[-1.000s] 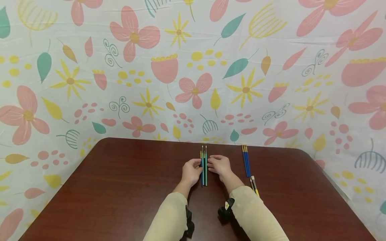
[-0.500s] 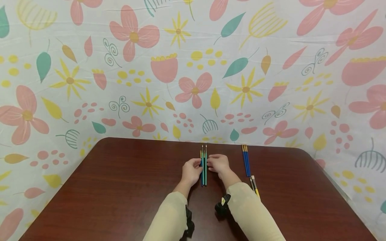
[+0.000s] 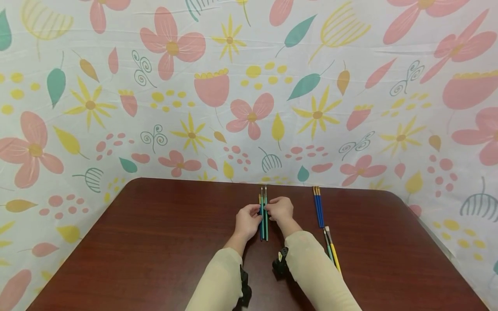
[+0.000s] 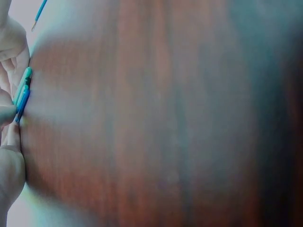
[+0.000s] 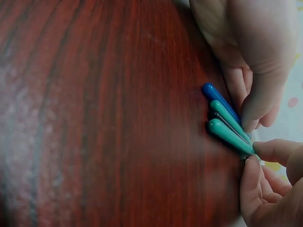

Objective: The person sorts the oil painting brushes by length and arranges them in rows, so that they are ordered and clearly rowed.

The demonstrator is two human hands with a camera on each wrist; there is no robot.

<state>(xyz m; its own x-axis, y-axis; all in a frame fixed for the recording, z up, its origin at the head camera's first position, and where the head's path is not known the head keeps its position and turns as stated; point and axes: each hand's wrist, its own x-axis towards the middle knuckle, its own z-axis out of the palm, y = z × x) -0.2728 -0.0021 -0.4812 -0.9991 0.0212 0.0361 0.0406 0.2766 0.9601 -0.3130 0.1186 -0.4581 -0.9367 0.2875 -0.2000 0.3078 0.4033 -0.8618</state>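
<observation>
Brushes lie together in the middle of the surface (image 3: 155,242), tips to the far edge, handles toward you. Your left hand (image 3: 246,222) is at their left, its grip pinching the blue brush (image 5: 220,98) between thumb and fingers. Your right hand (image 3: 282,210) is at their right, its grip pinching the right green brush (image 5: 229,136) between thumb and finger. Between these two brushes lies the left green brush (image 5: 226,112); you cannot tell whether the dark strip beside it is another brush or shadow.

Farther right, well apart from your hands, three blue brushes (image 3: 318,209) lie side by side. Nearer you, just below them, a yellow brush (image 3: 336,256) lies beside a third green brush (image 3: 329,249), close to your right sleeve (image 3: 319,270). Flowered cloth (image 3: 249,65) hangs behind the far edge.
</observation>
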